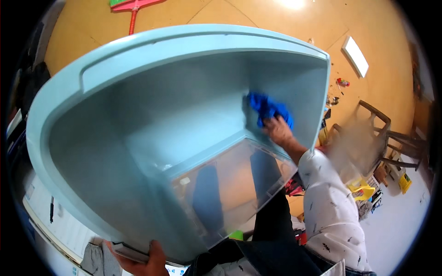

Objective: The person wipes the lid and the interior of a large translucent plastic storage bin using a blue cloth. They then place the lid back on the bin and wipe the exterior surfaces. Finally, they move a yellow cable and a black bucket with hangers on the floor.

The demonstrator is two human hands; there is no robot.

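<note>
A large pale-blue plastic bin [193, 124] is tilted on its side before me, its wide mouth facing up at me. One side of it holds a clear plastic panel [231, 186], through which my dark-trousered legs and the floor show. At the lower left my left hand [148, 258] grips the bin's rim near a grey catch. Inside the bin, my right hand [279, 130] holds a crumpled blue cloth [271, 108] against the wall near the right-hand corner. The fingers are partly hidden by the cloth.
Beyond the bin, a red-handled broom [134, 17] lies on the tan floor [241, 13]. To the right are a white block [355, 57], scattered debris [333, 100] and a wooden chair [386, 138]. A white surface [58, 224] with a black pen [51, 210] is at left.
</note>
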